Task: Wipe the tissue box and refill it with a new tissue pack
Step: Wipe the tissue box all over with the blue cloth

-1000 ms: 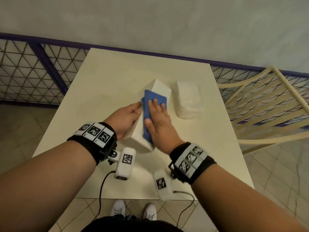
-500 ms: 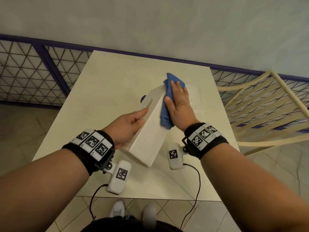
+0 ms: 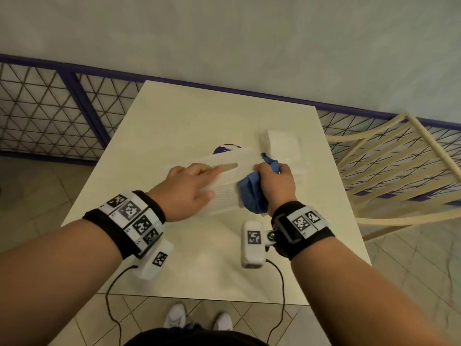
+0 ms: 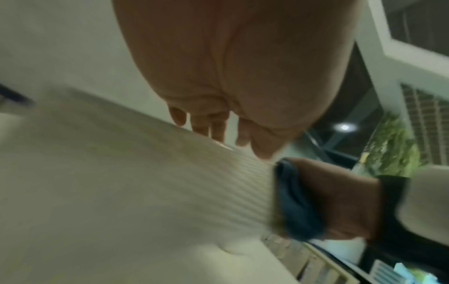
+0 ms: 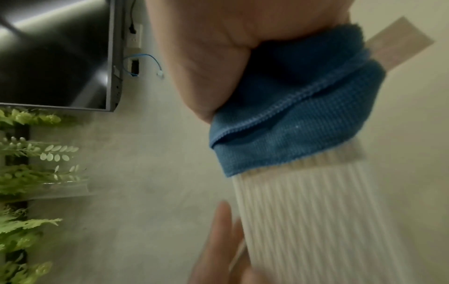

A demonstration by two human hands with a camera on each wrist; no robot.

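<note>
The white ribbed tissue box (image 3: 233,176) lies slot-up across the middle of the table (image 3: 174,126). My left hand (image 3: 189,186) grips its left end, fingers over the top near the slot and thumb on the near side. My right hand (image 3: 274,183) clutches the bunched blue cloth (image 3: 252,193) against the box's right end. The left wrist view shows the box (image 4: 145,182) under my fingers (image 4: 213,124) and the cloth (image 4: 291,201). The right wrist view shows the cloth (image 5: 298,107) wrapped over the ribbed box (image 5: 316,221). The clear-wrapped tissue pack (image 3: 282,148) lies just behind my right hand.
A purple round sticker (image 3: 225,148) shows on the table behind the box. A cream slatted chair (image 3: 399,166) stands at the right. A purple-framed mesh railing (image 3: 62,113) runs along the far and left sides, with a grey wall behind.
The box has turned from standing on a long side to lying flat, slot up. My right hand came back from the far end and bunched the cloth at the box's right end.
</note>
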